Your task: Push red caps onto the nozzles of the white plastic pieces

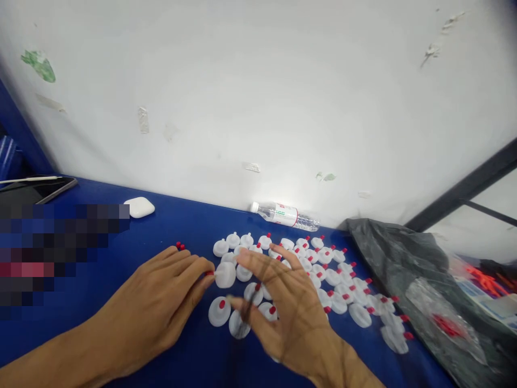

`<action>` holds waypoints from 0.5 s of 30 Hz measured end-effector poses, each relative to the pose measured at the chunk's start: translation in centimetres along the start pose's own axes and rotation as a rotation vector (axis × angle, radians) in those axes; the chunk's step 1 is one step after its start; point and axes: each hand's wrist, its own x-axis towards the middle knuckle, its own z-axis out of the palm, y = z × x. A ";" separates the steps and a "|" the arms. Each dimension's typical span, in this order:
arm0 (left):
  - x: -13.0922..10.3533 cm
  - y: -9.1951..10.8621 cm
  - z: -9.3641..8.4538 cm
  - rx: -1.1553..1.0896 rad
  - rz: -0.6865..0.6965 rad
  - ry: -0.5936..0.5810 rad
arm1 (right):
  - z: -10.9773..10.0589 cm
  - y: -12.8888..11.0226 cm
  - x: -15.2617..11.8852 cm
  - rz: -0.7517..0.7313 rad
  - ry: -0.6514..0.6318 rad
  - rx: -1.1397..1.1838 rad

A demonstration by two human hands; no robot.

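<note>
A small red cap (209, 273) is pinched between the thumb and index finger of my left hand (169, 291). It meets the narrow tip of a translucent white disc-shaped piece (225, 275), which is tilted with its nozzle toward that hand. My right hand (286, 302), slightly blurred, hovers over the other pieces with fingers apart and nothing visible in them. Under and around it lie many white pieces (337, 303) with red caps on their nozzles. A few pieces at the back left, such as one white piece (221, 247), show bare nozzles. Some pieces are hidden beneath my right hand.
Loose red caps (180, 246) lie behind my left hand on the blue table (177, 361). A clear bottle (286, 214) lies along the wall. A white case (139, 207) and a dark tablet-like device (48, 188) are left. Dark plastic (375, 242) and a clear bag (444, 320) with red pieces are right.
</note>
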 end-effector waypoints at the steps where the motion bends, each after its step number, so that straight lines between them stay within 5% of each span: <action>1: 0.0 -0.4 0.2 0.034 -0.015 -0.009 | -0.1 0.4 0.1 0.024 0.018 -0.020; 7: -0.5 -1.2 1.0 0.065 0.004 -0.049 | -0.1 0.8 0.6 0.058 0.026 -0.015; 15: -1.1 -1.3 1.7 0.013 0.023 -0.058 | 0.5 1.2 -1.5 0.077 -0.301 -0.041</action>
